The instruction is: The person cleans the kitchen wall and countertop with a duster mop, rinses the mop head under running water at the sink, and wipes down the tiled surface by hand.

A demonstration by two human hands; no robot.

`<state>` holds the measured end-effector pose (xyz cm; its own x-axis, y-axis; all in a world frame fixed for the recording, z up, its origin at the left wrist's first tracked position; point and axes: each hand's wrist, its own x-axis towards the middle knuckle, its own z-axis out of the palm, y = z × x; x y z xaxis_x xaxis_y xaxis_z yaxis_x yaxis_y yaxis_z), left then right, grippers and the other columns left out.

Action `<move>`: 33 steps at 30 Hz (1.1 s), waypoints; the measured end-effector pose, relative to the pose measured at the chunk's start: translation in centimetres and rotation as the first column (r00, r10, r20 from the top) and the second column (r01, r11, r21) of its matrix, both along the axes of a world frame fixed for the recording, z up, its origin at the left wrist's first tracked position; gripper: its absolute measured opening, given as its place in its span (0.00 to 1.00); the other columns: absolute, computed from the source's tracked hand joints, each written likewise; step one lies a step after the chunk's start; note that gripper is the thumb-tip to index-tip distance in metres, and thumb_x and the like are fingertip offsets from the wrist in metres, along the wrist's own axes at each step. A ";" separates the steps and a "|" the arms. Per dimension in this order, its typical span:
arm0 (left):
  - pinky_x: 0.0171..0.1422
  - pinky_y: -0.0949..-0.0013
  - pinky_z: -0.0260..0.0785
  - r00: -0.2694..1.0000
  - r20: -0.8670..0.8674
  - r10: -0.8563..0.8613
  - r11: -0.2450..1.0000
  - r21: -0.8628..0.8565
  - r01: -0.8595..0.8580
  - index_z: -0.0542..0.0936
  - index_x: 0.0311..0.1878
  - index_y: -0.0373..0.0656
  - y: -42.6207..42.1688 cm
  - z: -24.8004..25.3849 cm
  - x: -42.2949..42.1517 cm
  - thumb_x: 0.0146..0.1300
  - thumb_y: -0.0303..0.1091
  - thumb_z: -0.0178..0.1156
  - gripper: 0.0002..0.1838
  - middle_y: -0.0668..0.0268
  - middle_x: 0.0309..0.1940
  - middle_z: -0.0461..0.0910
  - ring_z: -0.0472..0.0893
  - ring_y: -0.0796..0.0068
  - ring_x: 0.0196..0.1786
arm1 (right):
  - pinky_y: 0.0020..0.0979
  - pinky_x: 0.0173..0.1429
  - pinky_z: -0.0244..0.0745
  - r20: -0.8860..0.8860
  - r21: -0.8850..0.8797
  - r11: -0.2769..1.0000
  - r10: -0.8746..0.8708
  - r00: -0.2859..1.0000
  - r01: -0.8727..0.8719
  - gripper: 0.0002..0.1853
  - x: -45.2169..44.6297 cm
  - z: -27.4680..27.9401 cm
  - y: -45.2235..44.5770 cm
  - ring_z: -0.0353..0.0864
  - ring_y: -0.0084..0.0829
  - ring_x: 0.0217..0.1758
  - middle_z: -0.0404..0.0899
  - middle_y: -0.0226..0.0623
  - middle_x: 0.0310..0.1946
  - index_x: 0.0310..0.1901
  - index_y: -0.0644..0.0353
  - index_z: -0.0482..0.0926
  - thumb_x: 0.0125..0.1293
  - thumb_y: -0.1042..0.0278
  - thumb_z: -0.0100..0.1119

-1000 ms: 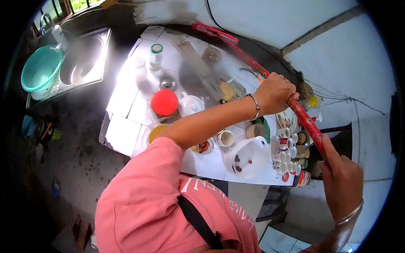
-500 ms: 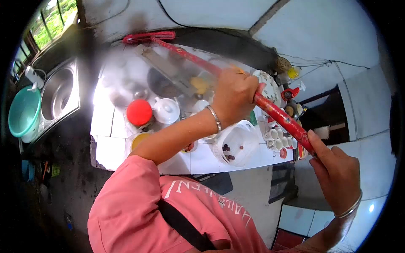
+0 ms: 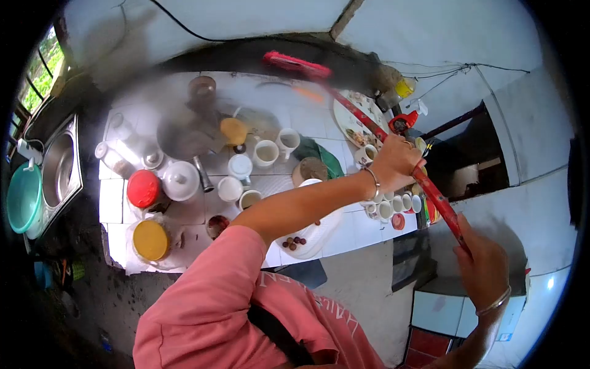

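My R hand (image 3: 484,264) wraps the btm end of the red pole (image 3: 438,197), out past the surface's (image 3: 359,230) nr R corner; my L hand (image 3: 396,162) grips it farther up, by the R edge. Beyond both, its red head (image 3: 300,65) sits nr the far edge.

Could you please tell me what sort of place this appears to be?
It looks like a kitchen, probably in a home: there is a steel sink by the window and a white-tiled counter set with mugs.
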<state>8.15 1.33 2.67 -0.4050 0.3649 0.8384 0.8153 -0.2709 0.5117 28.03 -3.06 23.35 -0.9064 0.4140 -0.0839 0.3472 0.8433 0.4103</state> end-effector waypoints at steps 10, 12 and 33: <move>0.36 0.55 0.62 0.999 -0.008 -0.049 0.996 -0.068 0.049 0.77 0.18 0.43 12.0 -1.6 -1.5 0.49 0.42 0.61 0.14 0.56 0.20 0.76 0.76 0.55 0.29 | 0.37 0.40 0.74 0.099 0.104 0.966 -0.245 0.965 0.235 0.27 -2.6 -2.0 7.8 0.80 0.37 0.32 0.80 0.45 0.34 0.62 0.54 0.65 0.59 0.71 0.56; 0.39 0.54 0.66 0.992 -0.126 0.022 0.976 -0.212 -0.048 0.78 0.19 0.43 16.3 -3.4 -4.8 0.48 0.43 0.61 0.13 0.55 0.22 0.77 0.78 0.54 0.33 | 0.39 0.41 0.74 0.109 0.082 0.975 -0.215 0.970 0.207 0.27 -5.2 -3.7 11.2 0.80 0.40 0.34 0.80 0.46 0.35 0.62 0.54 0.65 0.60 0.70 0.55; 0.62 0.59 0.59 0.980 -0.062 0.186 0.859 -0.473 -0.194 0.64 0.56 0.32 21.5 -3.5 -7.5 0.50 0.41 0.61 0.33 0.43 0.52 0.66 0.64 0.50 0.60 | 0.41 0.48 0.72 -0.031 -0.058 0.997 0.053 0.998 -0.055 0.27 -11.1 -6.4 26.3 0.79 0.47 0.39 0.79 0.50 0.35 0.61 0.54 0.66 0.57 0.70 0.54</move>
